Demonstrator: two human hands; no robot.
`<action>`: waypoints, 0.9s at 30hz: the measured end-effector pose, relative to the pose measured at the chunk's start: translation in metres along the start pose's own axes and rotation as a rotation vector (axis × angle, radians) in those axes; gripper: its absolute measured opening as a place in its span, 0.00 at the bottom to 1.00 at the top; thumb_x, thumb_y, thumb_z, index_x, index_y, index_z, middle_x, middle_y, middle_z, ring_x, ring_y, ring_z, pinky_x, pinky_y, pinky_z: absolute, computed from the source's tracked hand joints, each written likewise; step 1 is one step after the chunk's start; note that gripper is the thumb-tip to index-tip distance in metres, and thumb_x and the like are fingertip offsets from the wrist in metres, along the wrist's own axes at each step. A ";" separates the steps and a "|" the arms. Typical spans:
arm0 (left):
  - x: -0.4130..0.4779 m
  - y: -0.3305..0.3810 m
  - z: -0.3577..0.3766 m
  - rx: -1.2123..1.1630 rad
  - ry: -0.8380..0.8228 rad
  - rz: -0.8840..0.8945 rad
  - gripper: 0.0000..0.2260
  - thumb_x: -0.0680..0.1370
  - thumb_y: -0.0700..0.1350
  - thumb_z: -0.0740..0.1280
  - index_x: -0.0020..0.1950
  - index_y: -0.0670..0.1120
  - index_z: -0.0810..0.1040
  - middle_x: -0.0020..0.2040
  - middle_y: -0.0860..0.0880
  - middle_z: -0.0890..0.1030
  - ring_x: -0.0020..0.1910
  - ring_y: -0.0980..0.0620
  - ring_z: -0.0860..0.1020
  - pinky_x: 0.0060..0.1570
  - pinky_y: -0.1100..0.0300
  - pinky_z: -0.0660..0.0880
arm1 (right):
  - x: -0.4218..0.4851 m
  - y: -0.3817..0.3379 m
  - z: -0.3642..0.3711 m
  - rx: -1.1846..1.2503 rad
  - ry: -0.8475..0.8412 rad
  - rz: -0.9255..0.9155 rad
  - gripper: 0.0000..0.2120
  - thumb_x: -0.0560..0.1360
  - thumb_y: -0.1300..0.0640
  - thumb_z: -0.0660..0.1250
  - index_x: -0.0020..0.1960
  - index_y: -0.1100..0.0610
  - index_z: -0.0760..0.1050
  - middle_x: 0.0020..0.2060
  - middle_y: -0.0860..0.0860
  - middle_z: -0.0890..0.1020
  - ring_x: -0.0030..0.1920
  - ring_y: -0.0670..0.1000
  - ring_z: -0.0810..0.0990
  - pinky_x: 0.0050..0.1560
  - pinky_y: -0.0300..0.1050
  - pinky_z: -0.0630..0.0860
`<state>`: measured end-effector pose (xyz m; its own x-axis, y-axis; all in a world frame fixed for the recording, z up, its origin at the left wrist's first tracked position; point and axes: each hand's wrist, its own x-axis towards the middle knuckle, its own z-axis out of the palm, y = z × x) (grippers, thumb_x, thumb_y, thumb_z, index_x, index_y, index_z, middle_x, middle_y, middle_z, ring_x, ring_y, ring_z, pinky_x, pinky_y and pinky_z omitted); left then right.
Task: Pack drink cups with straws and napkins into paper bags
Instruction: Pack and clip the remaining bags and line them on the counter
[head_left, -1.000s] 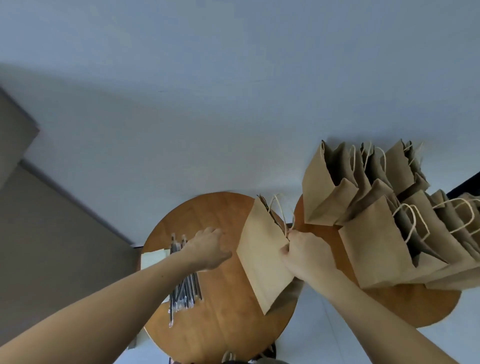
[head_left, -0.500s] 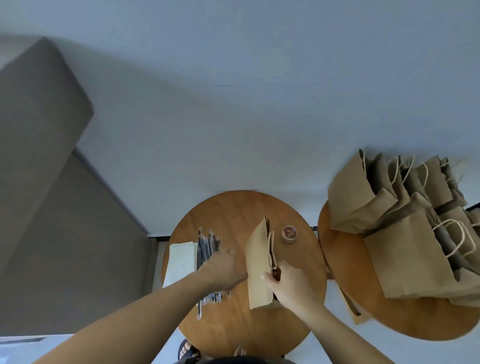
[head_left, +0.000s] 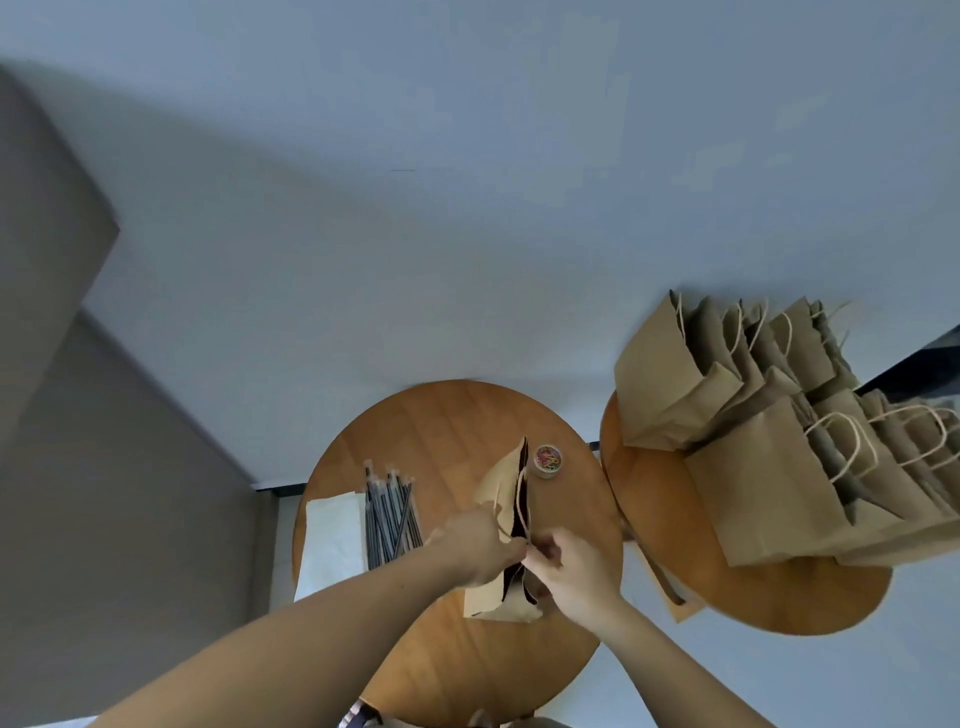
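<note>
A brown paper bag (head_left: 500, 488) stands on the near round wooden table (head_left: 441, 426), its mouth a narrow dark slit facing up. My left hand (head_left: 475, 545) grips the bag's left rim by the twine handle. My right hand (head_left: 569, 569) pinches the right rim, so both hands meet at the bag's near end. A bundle of wrapped straws (head_left: 389, 512) lies to the left of the bag, beside a stack of white napkins (head_left: 332, 545). No drink cup is in sight.
A small round tin of coloured clips (head_left: 547, 460) sits just right of the bag. A second round table (head_left: 779, 603) at the right carries several standing paper bags (head_left: 758, 483). One flat bag (head_left: 670, 592) hangs in the gap between the tables. A pale wall rises behind.
The bag has come from the gap between the tables onto the middle of the near table. My left hand left the straws and took hold of the bag's rim beside my right hand.
</note>
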<state>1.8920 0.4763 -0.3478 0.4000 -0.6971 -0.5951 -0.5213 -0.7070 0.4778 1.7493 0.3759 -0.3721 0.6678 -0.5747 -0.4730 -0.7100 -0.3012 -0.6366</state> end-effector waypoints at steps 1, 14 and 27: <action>0.001 0.004 0.001 -0.007 0.004 -0.010 0.33 0.77 0.63 0.61 0.75 0.45 0.64 0.66 0.42 0.75 0.61 0.43 0.76 0.61 0.48 0.75 | 0.003 0.005 -0.002 0.021 -0.017 0.007 0.12 0.76 0.39 0.66 0.52 0.46 0.75 0.44 0.41 0.81 0.45 0.40 0.79 0.39 0.33 0.70; 0.019 0.018 0.009 -0.013 0.195 -0.376 0.12 0.82 0.52 0.60 0.57 0.47 0.78 0.48 0.48 0.81 0.45 0.49 0.82 0.51 0.54 0.81 | 0.039 0.025 -0.027 -0.205 0.078 -0.024 0.06 0.79 0.43 0.62 0.48 0.44 0.72 0.39 0.40 0.78 0.39 0.43 0.79 0.40 0.30 0.72; 0.013 -0.028 0.034 -0.233 0.239 -0.352 0.14 0.80 0.56 0.60 0.60 0.50 0.73 0.42 0.50 0.80 0.33 0.52 0.83 0.36 0.60 0.83 | 0.062 0.017 -0.054 -0.401 -0.027 -0.153 0.07 0.79 0.43 0.62 0.51 0.45 0.71 0.39 0.41 0.78 0.38 0.44 0.80 0.36 0.34 0.74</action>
<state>1.8861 0.4912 -0.3906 0.6977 -0.3994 -0.5948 -0.1514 -0.8936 0.4225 1.7666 0.2937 -0.3792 0.7743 -0.4814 -0.4107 -0.6289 -0.6569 -0.4159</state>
